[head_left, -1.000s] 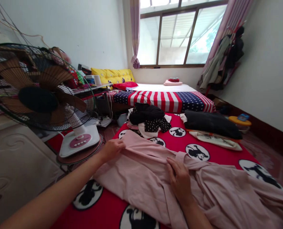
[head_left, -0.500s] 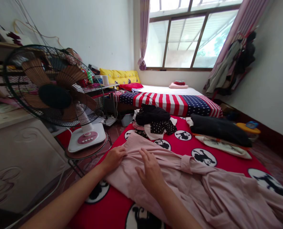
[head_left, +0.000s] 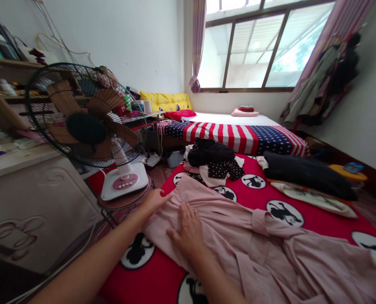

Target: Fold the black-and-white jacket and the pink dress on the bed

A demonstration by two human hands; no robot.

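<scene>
A long dusty-pink garment (head_left: 225, 240), with a band of the same cloth across it, lies spread and wrinkled over the red bed cover (head_left: 162, 270). At its left edge is my left hand (head_left: 156, 202), closed on the cloth with one finger stretched along it; the other fingers are partly hidden. My right hand (head_left: 189, 232) rests palm down on the garment just to the right, fingers together and straight, thumb apart. Beyond the garment sits a heap of black, white and dotted clothes (head_left: 211, 158). A folded dark garment (head_left: 304, 173) tops a stack at the right.
A fan (head_left: 89, 126) stands on a round stool at the left, beside a pale cabinet (head_left: 48, 202). Behind is another bed with a flag-patterned cover (head_left: 225, 134). Clothes (head_left: 320, 84) hang by the window at the right. A yellow-lidded container (head_left: 346, 172) stands beyond the stack.
My right hand has come down flat onto the garment, slightly to the left. My left hand stays at the left edge, one finger now straighter. The view has turned a little left.
</scene>
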